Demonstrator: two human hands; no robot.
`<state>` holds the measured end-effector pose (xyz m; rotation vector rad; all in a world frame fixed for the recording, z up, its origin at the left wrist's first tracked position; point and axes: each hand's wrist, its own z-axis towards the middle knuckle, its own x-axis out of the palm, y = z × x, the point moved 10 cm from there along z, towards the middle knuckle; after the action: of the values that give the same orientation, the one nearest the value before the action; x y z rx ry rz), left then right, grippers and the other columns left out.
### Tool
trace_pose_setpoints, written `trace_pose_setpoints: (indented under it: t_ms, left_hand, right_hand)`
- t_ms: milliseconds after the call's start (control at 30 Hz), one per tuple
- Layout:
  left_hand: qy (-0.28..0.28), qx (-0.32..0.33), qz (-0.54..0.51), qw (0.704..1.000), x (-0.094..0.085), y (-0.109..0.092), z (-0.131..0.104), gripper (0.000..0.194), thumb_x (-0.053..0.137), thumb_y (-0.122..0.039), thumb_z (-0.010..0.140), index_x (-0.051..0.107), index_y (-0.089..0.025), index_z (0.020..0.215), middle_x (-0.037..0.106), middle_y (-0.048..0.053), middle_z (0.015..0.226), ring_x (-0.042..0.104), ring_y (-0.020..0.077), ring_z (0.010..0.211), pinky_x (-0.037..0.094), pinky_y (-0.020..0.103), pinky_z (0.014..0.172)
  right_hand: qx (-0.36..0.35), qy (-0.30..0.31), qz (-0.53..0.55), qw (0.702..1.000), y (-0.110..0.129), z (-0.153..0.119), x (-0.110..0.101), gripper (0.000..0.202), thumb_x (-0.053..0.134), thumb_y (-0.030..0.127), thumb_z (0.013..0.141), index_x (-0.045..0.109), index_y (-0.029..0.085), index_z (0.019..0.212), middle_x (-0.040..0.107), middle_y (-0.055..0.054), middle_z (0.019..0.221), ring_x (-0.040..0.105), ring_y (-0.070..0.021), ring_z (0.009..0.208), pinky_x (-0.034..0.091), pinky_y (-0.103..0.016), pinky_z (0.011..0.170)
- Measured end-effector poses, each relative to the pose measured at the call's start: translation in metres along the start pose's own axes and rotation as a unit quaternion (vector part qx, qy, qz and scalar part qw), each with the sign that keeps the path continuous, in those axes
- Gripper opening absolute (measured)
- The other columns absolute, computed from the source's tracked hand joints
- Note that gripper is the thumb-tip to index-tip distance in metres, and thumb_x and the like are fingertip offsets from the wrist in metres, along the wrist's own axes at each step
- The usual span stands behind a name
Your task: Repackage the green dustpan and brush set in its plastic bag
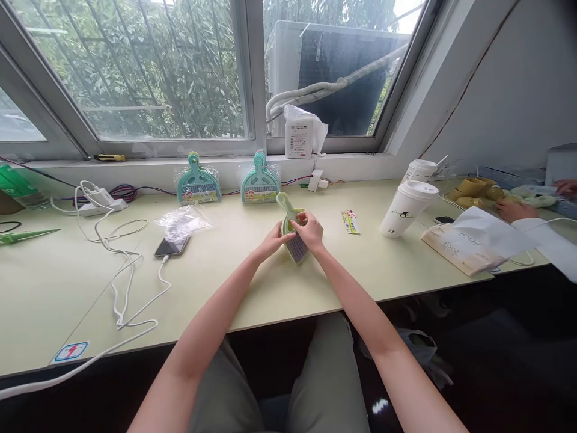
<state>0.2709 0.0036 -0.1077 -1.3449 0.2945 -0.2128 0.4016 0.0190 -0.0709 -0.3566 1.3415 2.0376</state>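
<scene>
I'm gripping the green dustpan set (pixel 294 231) with left hand (pixel 274 239) and right hand (pixel 309 230) closed around it, mid-table (pixel 252 288), front edge near, open room alongside.

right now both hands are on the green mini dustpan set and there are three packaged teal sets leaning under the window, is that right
Not quite. The head view shows two packaged teal sets leaning under the window, not three. The rest holds: the left hand and right hand are both on the green mini dustpan set.
</scene>
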Motion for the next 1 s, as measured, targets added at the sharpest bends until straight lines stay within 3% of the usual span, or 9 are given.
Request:
trace_pose_setpoints:
  t_ms: [100, 200, 333, 400, 533, 633, 767, 867, 1000]
  left_hand:
    - [-0.044, -0.067, -0.061, 0.995, -0.012, 0.016, -0.003, 0.061, 0.066, -0.027, 0.072, 0.045, -0.022, 0.129, 0.062, 0.009, 0.115, 0.059, 0.026, 0.106, 0.049, 0.039, 0.087]
    - [-0.126, -0.094, -0.115, 0.981, -0.042, 0.023, -0.006, 0.058, 0.064, -0.02, 0.069, 0.046, -0.023, 0.124, 0.064, 0.006, 0.102, 0.063, 0.0189, 0.089, 0.05, 0.032, 0.077]
    - [-0.212, -0.099, -0.143, 0.962, -0.082, 0.027, -0.008, 0.036, 0.062, -0.019, 0.068, 0.054, -0.017, 0.103, 0.063, 0.005, 0.09, 0.06, 0.0143, 0.076, 0.049, 0.026, 0.069]
    - [-0.238, -0.084, -0.137, 0.958, -0.099, 0.027, -0.009, 0.027, 0.061, -0.02, 0.067, 0.056, -0.017, 0.094, 0.062, 0.004, 0.085, 0.058, 0.0132, 0.071, 0.048, 0.024, 0.063]
    - [-0.332, -0.084, -0.138, 0.93, -0.132, 0.037, -0.019, 0.02, 0.058, -0.024, 0.069, 0.056, -0.02, 0.089, 0.059, 0.0, 0.077, 0.055, 0.0116, 0.062, 0.043, 0.022, 0.054]
    - [-0.38, -0.082, -0.162, 0.907, -0.147, 0.045, -0.025, 0.024, 0.059, -0.024, 0.07, 0.055, -0.022, 0.094, 0.059, -0.001, 0.078, 0.056, 0.012, 0.062, 0.045, 0.023, 0.056]
    - [-0.407, -0.085, -0.182, 0.891, -0.155, 0.049, -0.029, 0.027, 0.059, -0.021, 0.07, 0.052, -0.022, 0.096, 0.059, -0.001, 0.079, 0.056, 0.0116, 0.061, 0.046, 0.023, 0.056]
    - [-0.404, -0.082, -0.183, 0.893, -0.154, 0.047, -0.029, 0.026, 0.059, -0.021, 0.071, 0.051, -0.023, 0.096, 0.057, -0.002, 0.077, 0.055, 0.0113, 0.059, 0.046, 0.023, 0.055]
    - [-0.397, -0.086, -0.179, 0.896, -0.153, 0.048, -0.028, 0.025, 0.059, -0.021, 0.071, 0.051, -0.023, 0.095, 0.057, -0.001, 0.078, 0.055, 0.0111, 0.058, 0.045, 0.023, 0.053]
  right_hand:
    - [0.03, -0.039, -0.054, 0.997, -0.027, 0.014, -0.021, 0.035, 0.046, 0.049, 0.085, 0.066, 0.022, 0.093, 0.059, -0.011, 0.114, 0.049, -0.0269, 0.109, 0.041, -0.04, 0.088]
    - [0.103, -0.13, -0.155, 0.974, -0.075, 0.021, -0.058, 0.043, 0.039, 0.04, 0.089, 0.058, 0.017, 0.119, 0.046, -0.019, 0.135, 0.034, -0.0324, 0.129, 0.029, -0.056, 0.1]
    - [0.157, -0.027, -0.228, 0.961, -0.121, 0.022, -0.046, 0.047, 0.035, 0.027, 0.09, 0.047, 0.007, 0.131, 0.04, -0.026, 0.141, 0.03, -0.0331, 0.135, 0.014, -0.062, 0.106]
    - [0.097, 0.053, -0.225, 0.968, -0.11, 0.021, -0.02, 0.042, 0.031, 0.021, 0.092, 0.054, 0.01, 0.124, 0.051, -0.023, 0.133, 0.041, -0.0296, 0.128, 0.011, -0.059, 0.109]
    - [-0.129, 0.196, -0.162, 0.958, -0.039, 0.002, 0.03, 0.036, 0.034, 0.012, 0.09, 0.066, 0.022, 0.103, 0.067, -0.006, 0.112, 0.057, -0.0184, 0.107, 0.019, -0.047, 0.111]
    - [-0.22, 0.208, -0.171, 0.938, -0.005, -0.012, 0.04, 0.036, 0.04, 0.005, 0.085, 0.069, 0.023, 0.096, 0.068, -0.004, 0.107, 0.058, -0.0177, 0.103, 0.033, -0.036, 0.1]
    - [-0.207, 0.197, -0.185, 0.94, -0.005, -0.013, 0.039, 0.042, 0.04, 0.004, 0.084, 0.068, 0.025, 0.108, 0.064, -0.002, 0.12, 0.056, -0.0183, 0.11, 0.039, -0.031, 0.091]
    - [-0.179, 0.204, -0.178, 0.946, -0.014, -0.01, 0.042, 0.045, 0.036, 0.002, 0.085, 0.071, 0.026, 0.1, 0.064, 0.0, 0.12, 0.057, -0.0158, 0.11, 0.039, -0.029, 0.094]
    - [-0.129, 0.194, -0.191, 0.953, -0.026, -0.006, 0.043, 0.033, 0.046, 0.029, 0.092, 0.062, 0.024, 0.121, 0.052, -0.005, 0.138, 0.046, -0.0206, 0.127, 0.03, -0.038, 0.108]
